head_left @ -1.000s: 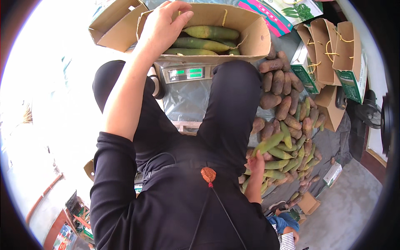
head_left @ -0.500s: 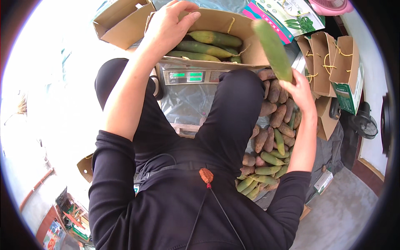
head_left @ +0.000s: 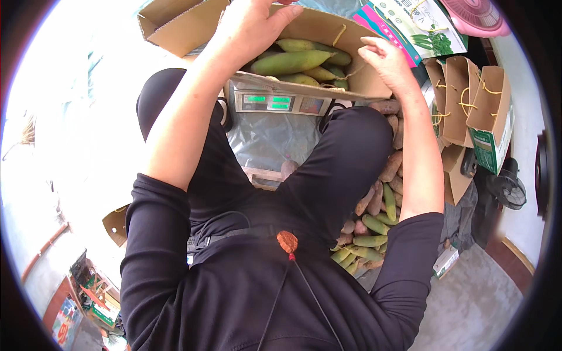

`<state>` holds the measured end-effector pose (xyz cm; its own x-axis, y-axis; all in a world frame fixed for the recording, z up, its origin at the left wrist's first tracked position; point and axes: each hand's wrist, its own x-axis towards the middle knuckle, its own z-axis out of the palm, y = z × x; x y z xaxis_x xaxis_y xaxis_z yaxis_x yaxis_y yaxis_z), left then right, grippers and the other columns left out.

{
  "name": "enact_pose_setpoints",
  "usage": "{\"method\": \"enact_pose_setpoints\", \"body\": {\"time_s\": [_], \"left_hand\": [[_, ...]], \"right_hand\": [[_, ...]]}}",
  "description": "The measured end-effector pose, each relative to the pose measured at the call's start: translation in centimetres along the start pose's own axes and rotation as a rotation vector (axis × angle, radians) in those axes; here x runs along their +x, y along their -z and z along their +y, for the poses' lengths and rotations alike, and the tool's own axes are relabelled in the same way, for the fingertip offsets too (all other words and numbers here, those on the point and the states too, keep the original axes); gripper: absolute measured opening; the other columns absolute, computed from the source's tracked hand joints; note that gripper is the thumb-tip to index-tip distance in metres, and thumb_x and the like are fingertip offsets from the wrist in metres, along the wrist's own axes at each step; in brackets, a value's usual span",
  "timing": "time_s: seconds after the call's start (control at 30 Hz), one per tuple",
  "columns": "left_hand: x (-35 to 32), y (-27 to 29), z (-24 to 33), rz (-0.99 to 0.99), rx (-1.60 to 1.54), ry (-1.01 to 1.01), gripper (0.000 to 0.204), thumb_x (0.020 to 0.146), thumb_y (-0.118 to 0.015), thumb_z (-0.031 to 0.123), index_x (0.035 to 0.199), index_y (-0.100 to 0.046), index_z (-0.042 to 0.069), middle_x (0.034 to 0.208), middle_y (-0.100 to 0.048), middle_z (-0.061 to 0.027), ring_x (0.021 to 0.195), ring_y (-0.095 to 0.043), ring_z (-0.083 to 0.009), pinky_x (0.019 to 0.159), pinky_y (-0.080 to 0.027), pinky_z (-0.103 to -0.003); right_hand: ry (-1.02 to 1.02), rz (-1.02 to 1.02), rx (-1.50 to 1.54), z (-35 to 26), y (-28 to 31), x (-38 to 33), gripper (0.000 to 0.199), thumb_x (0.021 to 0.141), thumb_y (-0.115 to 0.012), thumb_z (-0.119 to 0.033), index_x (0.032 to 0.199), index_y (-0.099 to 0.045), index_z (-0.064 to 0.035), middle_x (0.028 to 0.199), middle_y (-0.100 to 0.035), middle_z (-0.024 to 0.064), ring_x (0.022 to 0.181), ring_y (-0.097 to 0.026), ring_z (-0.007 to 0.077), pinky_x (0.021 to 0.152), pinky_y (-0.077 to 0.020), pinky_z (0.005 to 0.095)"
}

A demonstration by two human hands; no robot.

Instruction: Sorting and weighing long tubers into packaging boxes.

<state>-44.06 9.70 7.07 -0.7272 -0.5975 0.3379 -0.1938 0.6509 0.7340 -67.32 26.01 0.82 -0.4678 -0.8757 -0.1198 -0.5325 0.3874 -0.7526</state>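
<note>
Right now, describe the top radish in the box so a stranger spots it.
Look to the scale, then the open box just beyond its lit display. Inside, on the other radishes, lies the top radish: nothing covers it, and it partly hides the darker one behind.

Your head camera, a wide fisheye, looks steeply down from above your chest [head_left: 246,292], close up, and forward over your thighs [head_left: 339,146] to the box [head_left: 319,28] near the top edge; rightward it reaches the floor [head_left: 480,298].
</note>
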Motion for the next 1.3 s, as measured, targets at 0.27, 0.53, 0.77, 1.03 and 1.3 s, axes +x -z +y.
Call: {"method": "enact_pose_setpoints", "body": {"time_s": [0.27,0.53,0.77,1.03,1.3], "left_hand": [[-0.1,0.0,-0.5,-0.004,0.015,-0.063,0.024,0.082,-0.059,0.014,0.099,-0.061,-0.002,0.094,-0.062,-0.0173,0.088,-0.061,-0.0301,0.078,-0.047,-0.034],[0.7,-2.3,-2.6,-0.035,0.042,-0.015,0.025,0.088,-0.058,0.022,0.107,-0.063,0.006,0.099,-0.066,-0.0050,0.092,-0.059,-0.0112,0.082,-0.045,-0.025],[0.0,-0.9,-3.7,-0.117,-0.036,0.083,0.026,0.092,-0.052,0.016,0.114,-0.059,0.003,0.111,-0.061,-0.0078,0.103,-0.057,-0.0150,0.089,-0.043,-0.027],[-0.4,-3.5,-2.3,-0.210,-0.060,0.041,0.027,0.093,-0.051,0.016,0.114,-0.057,0.001,0.113,-0.060,-0.0087,0.106,-0.055,-0.0172,0.092,-0.041,-0.030],[-0.4,-4.6,-0.3,-0.211,0.227,-0.103,0.023,0.089,-0.054,0.012,0.110,-0.059,0.005,0.105,-0.061,-0.0091,0.101,-0.056,-0.0239,0.089,-0.042,-0.034]], "right_hand": [[-0.191,0.085,0.118,-2.2,3.5,-1.8,0.046,0.083,-0.063,-0.030,0.121,-0.054,-0.0047,0.103,-0.062,0.0069,0.089,-0.060,0.0159,0.075,-0.0463,0.0310],[-0.081,0.323,0.304,3.4,1.7,1.2,0.031,0.077,-0.062,-0.009,0.105,-0.060,0.0016,0.085,-0.065,0.0183,0.076,-0.064,0.0302,0.069,-0.0491,0.0352],[-0.259,0.538,0.004,3.5,1.3,-0.4,0.025,0.071,-0.067,-0.029,0.087,-0.070,-0.0112,0.089,-0.065,0.0161,0.089,-0.062,0.0314,0.081,-0.0492,0.0401],[-0.328,0.491,0.028,4.6,1.7,-0.8,0.023,0.075,-0.065,-0.028,0.090,-0.071,-0.0124,0.096,-0.066,0.0116,0.093,-0.062,0.0291,0.081,-0.0494,0.0385],[-0.343,0.501,0.024,5.2,1.3,-0.1,0.024,0.074,-0.066,-0.026,0.090,-0.070,-0.0094,0.094,-0.066,0.0135,0.091,-0.063,0.0290,0.080,-0.0496,0.0387]]}}
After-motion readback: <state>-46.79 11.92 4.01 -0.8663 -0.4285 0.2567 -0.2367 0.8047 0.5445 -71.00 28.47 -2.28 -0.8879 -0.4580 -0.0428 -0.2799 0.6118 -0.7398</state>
